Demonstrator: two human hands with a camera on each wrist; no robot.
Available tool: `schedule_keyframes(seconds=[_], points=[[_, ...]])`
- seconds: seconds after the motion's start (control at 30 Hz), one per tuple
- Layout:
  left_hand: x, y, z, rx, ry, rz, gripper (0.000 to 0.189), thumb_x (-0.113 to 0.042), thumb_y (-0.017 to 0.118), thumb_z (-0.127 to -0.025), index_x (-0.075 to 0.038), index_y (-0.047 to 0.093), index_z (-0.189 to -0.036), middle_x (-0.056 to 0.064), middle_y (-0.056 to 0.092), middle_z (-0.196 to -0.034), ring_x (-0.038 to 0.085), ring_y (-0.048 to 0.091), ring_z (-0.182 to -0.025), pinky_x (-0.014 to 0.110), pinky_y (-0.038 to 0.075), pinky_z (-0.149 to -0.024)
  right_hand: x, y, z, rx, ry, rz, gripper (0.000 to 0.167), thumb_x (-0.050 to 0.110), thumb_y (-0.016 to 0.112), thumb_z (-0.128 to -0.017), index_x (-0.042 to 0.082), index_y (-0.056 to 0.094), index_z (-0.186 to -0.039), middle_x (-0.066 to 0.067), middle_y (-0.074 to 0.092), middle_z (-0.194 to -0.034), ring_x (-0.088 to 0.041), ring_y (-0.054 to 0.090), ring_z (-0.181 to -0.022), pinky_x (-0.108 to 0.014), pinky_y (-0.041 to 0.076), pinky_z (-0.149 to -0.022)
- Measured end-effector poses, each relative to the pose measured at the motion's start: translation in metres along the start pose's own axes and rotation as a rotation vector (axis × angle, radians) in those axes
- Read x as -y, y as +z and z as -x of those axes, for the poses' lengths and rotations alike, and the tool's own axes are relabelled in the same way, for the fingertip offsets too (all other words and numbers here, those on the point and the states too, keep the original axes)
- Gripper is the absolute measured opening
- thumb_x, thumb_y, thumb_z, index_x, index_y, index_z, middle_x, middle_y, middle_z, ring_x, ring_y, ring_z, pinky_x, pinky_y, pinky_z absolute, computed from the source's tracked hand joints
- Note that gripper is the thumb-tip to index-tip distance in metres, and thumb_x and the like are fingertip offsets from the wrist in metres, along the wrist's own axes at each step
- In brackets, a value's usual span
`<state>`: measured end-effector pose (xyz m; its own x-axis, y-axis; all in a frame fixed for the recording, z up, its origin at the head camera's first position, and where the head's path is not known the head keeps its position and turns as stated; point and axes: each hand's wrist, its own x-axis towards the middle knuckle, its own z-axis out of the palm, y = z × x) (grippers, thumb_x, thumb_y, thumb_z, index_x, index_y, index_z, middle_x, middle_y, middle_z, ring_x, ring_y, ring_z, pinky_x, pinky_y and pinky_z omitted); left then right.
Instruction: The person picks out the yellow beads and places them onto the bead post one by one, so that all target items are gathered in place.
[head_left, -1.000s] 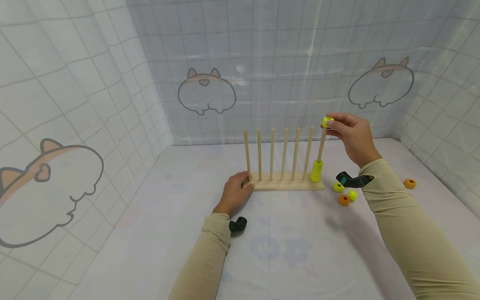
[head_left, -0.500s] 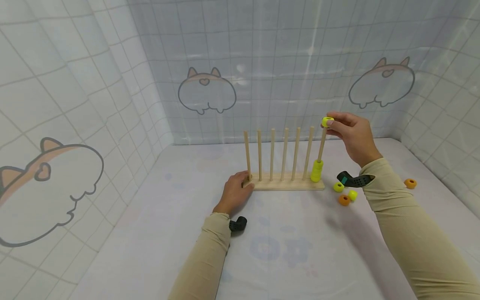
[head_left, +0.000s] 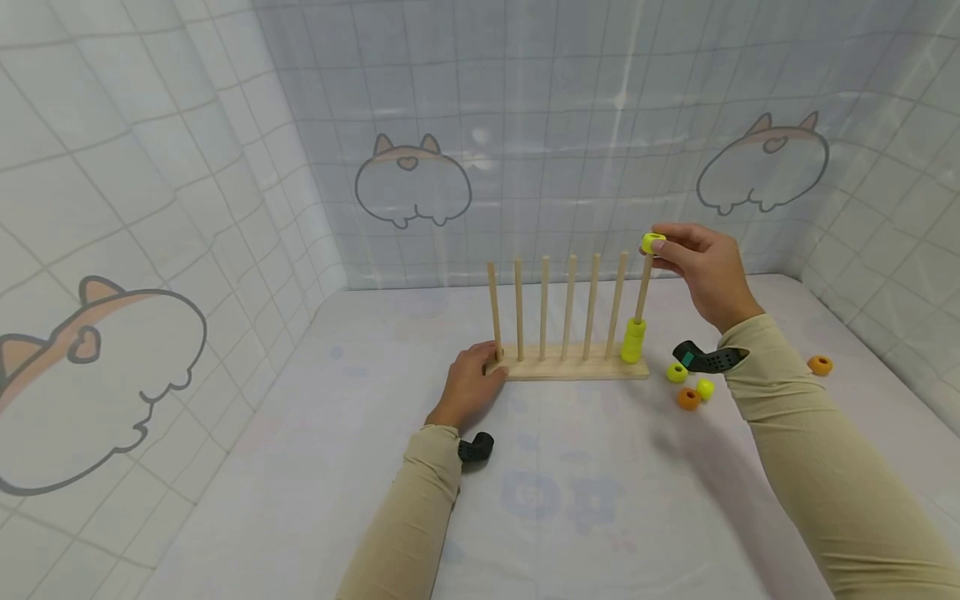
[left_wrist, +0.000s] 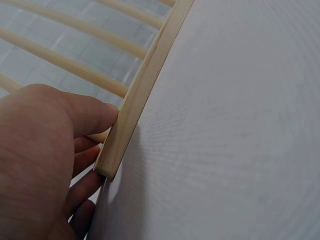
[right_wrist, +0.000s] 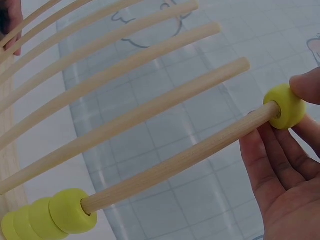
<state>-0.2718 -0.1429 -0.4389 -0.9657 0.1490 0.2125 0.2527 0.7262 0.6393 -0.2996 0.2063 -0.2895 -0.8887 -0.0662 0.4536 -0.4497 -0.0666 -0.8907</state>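
Observation:
A wooden peg rack [head_left: 573, 367] with a row of upright pegs stands on the table. My left hand [head_left: 471, 385] grips the left end of its base, thumb on the front edge and fingers behind, as the left wrist view shows. At the far right peg [head_left: 643, 287], my right hand [head_left: 708, 271] pinches a yellow bead [right_wrist: 286, 106] between thumb and fingers. In the right wrist view the peg's tip sits in the bead's hole. Several yellow beads [right_wrist: 72, 210] are stacked at the bottom of that same peg. The other pegs are bare.
Right of the rack lie two loose yellow beads [head_left: 677, 373] and an orange bead [head_left: 688, 399]. Another orange bead [head_left: 820, 365] lies farther right, beyond the right forearm. A grid-patterned curtain [head_left: 570, 150] rises behind the table and at both sides.

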Motion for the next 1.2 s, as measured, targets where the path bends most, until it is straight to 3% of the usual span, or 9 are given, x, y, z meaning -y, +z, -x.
schedule_keyframes(seconds=[0.7, 1.2], points=[[0.0011, 0.0005, -0.0013, 0.002, 0.005, 0.002, 0.050, -0.024, 0.065, -0.097, -0.003, 0.057, -0.141, 0.010, 0.052, -0.146, 0.030, 0.045, -0.135, 0.047, 0.034, -0.113, 0.0020, 0.0008, 0.0007, 0.012, 0.016, 0.037, 0.035, 0.011, 0.073, -0.093, -0.004, 0.065, -0.124, -0.009, 0.064, -0.113, -0.022, 0.065, -0.103, -0.021, 0.054, -0.086], [0.0011, 0.0008, -0.0004, 0.009, 0.000, -0.005, 0.051, -0.025, 0.063, -0.097, -0.003, 0.056, -0.142, 0.010, 0.051, -0.148, 0.030, 0.043, -0.137, 0.047, 0.033, -0.114, 0.0021, 0.0005, 0.0016, 0.022, 0.021, 0.044, 0.042, 0.012, 0.071, -0.094, -0.011, 0.060, -0.127, -0.010, 0.063, -0.114, -0.021, 0.065, -0.103, -0.021, 0.054, -0.087]])
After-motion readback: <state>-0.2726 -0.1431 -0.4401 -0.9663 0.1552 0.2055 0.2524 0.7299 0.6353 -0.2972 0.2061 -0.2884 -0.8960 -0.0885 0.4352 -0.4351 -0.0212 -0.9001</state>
